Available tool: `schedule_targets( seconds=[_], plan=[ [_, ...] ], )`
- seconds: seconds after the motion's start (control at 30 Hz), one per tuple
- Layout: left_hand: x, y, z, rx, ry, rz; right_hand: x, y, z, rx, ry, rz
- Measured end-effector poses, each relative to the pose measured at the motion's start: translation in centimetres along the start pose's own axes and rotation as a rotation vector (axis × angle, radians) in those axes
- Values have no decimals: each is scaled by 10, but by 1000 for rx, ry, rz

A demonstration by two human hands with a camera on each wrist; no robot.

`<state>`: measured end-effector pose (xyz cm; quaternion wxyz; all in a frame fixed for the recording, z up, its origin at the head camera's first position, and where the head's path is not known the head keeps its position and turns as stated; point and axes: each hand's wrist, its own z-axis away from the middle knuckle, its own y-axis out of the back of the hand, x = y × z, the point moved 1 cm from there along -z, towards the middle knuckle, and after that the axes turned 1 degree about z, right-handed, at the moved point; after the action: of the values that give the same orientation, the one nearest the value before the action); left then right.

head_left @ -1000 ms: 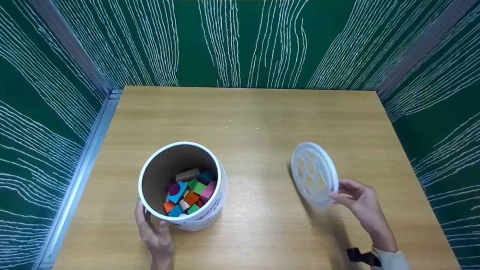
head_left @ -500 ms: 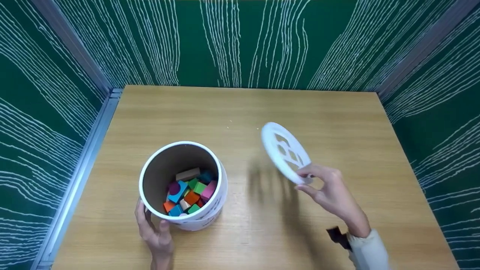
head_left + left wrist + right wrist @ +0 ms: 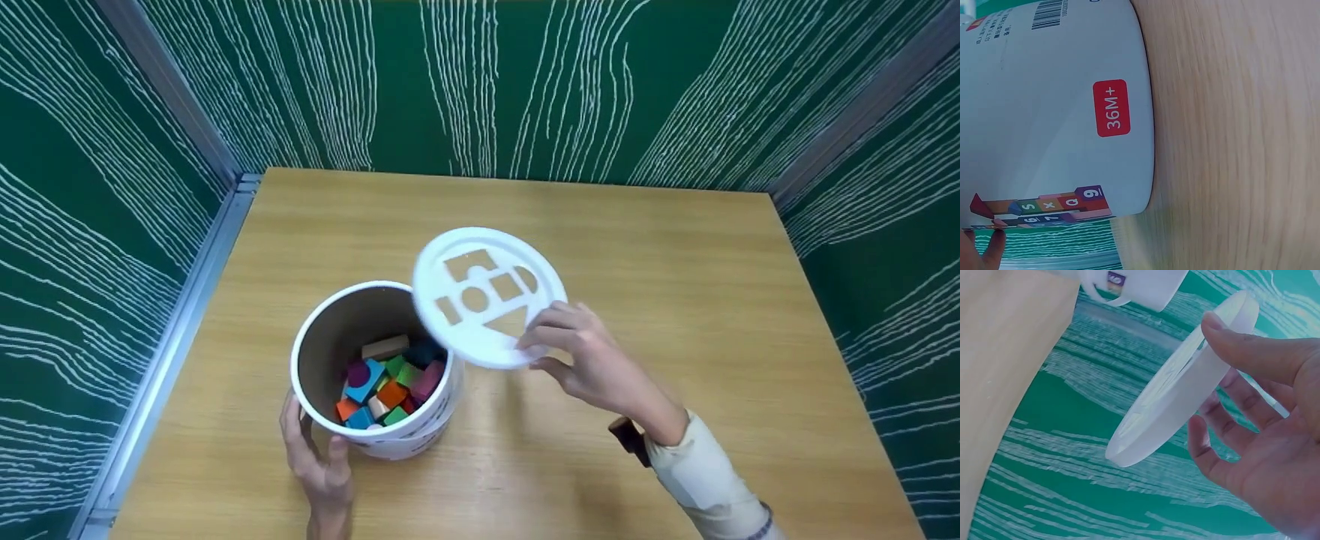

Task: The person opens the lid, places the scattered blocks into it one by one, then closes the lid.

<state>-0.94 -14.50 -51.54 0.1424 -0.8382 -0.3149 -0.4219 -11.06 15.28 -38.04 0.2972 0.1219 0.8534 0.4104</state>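
Note:
A white round bucket [image 3: 446, 401] stands uncovered on the table in the head view, holding several coloured blocks [image 3: 391, 393]. My left hand [image 3: 319, 469] grips its near-left side, fingers along the left wall and thumb on the front. In the left wrist view the bucket's printed wall [image 3: 1044, 124] fills the left part, with fingertips [image 3: 995, 247] at its lower edge. My right hand [image 3: 592, 360] pinches a white lid [image 3: 461, 330] by its rim, fingers on top. Shaped holes pierce the lid. It hangs in the air, tilted, overlapping the bucket's right rim in the head view.
The wooden table [image 3: 675, 300] is bounded by green walls [image 3: 409, 97] with white wavy lines. A metal rail [image 3: 180, 315] runs along the left edge. A dark wrist mount [image 3: 630, 441] sits at the right sleeve [image 3: 701, 472].
The right hand has carried the lid leftward, from the table's right side to the bucket's right rim. The lid has turned flatter. Left hand and bucket hold their place.

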Motion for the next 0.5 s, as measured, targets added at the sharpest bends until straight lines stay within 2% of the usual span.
schedule_targets(
  seconds=[0.17, 0.5],
  plan=[
    [14, -2, -5, 6, -43, 34, -11, -3, -17, -52, 62, -6],
    [20, -1, -10, -4, -84, 88, -28, -18, -45, -193, 144, 8]
  ],
)
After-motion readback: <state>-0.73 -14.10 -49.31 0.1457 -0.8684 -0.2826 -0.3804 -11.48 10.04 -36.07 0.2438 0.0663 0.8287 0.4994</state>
